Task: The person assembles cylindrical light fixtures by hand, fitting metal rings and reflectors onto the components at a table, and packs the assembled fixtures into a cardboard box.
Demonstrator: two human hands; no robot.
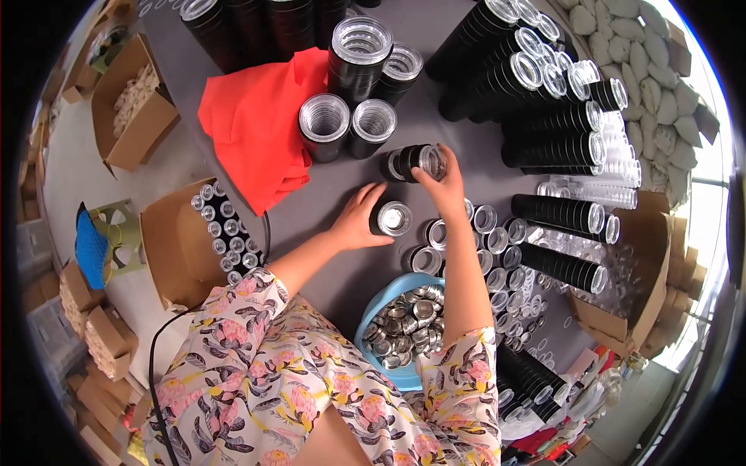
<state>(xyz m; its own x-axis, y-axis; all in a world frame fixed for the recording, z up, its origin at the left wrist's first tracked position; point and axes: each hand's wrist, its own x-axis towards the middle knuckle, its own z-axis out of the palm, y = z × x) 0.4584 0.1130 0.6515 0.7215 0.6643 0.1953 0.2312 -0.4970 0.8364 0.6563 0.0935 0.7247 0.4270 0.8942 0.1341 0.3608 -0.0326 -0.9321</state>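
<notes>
On the grey table, my left hand is curled round a short black cylinder with a clear rim and a bright silvery centre. Further from me and to the right, my right hand grips a black piece with a clear ring, its thumb and fingers on the ring. That piece lies on its side, and another dark round piece touches its left end. Just right of my right forearm stand several loose clear-rimmed rings.
A light-blue basin of small silvery metal caps sits by my lap. Tall black stacks with clear rims stand ahead, beside a red cloth. More black stacks line the right. A cardboard box with black cylinders is at left.
</notes>
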